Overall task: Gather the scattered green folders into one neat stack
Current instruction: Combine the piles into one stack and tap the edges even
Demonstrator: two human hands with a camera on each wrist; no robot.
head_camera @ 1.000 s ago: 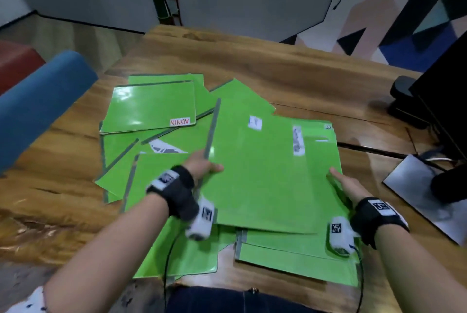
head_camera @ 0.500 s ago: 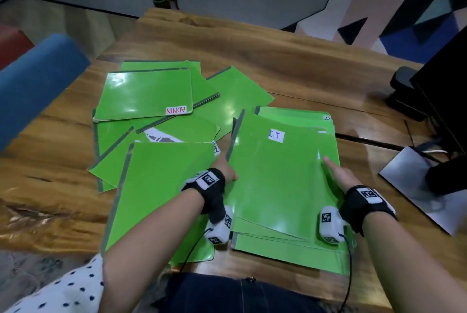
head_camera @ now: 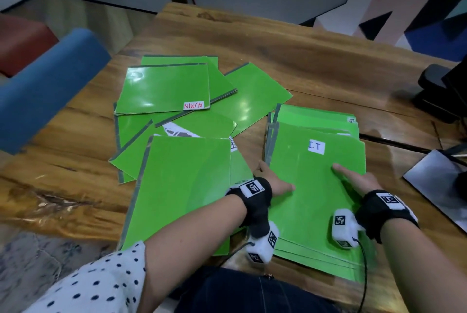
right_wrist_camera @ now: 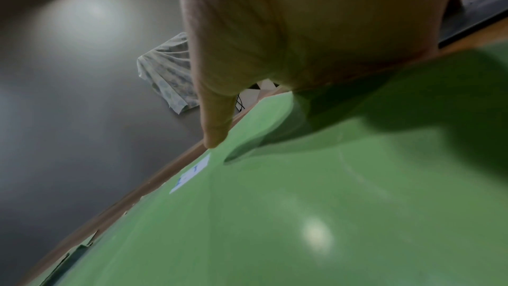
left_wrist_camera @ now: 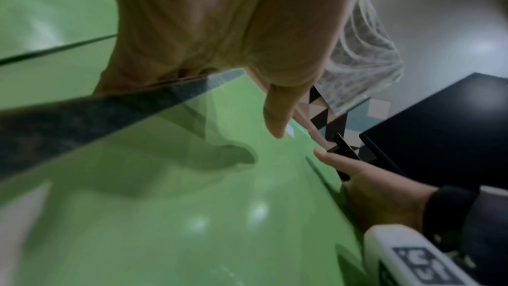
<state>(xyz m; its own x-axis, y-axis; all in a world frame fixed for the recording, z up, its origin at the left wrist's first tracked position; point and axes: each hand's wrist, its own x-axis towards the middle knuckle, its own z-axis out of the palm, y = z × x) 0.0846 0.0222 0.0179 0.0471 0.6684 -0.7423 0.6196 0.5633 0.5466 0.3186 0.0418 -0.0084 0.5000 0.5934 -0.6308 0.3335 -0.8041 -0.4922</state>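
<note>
A green folder labelled "I.T" point(head_camera: 308, 201) lies on top of a stack of green folders point(head_camera: 318, 116) at the near right of the table. My left hand point(head_camera: 272, 181) grips its left spine edge, thumb on top and fingers underneath, as the left wrist view point(left_wrist_camera: 233, 51) shows. My right hand point(head_camera: 353, 179) holds its right edge the same way, thumb pressed on the cover point(right_wrist_camera: 302, 203). Several more green folders lie scattered to the left, among them one marked "ADMIN" point(head_camera: 161, 87) and a large one point(head_camera: 187, 186) beside my left forearm.
The wooden table point(head_camera: 303, 55) stretches back behind the folders. A blue chair back point(head_camera: 45, 90) stands at the left edge. A black monitor base point(head_camera: 434, 90) and a grey plate point(head_camera: 434, 181) sit at the right, close to the stack.
Both hands carried the "I.T" folder right and toward me and laid it roughly square on the right-hand stack. The large folder under my left arm is now uncovered.
</note>
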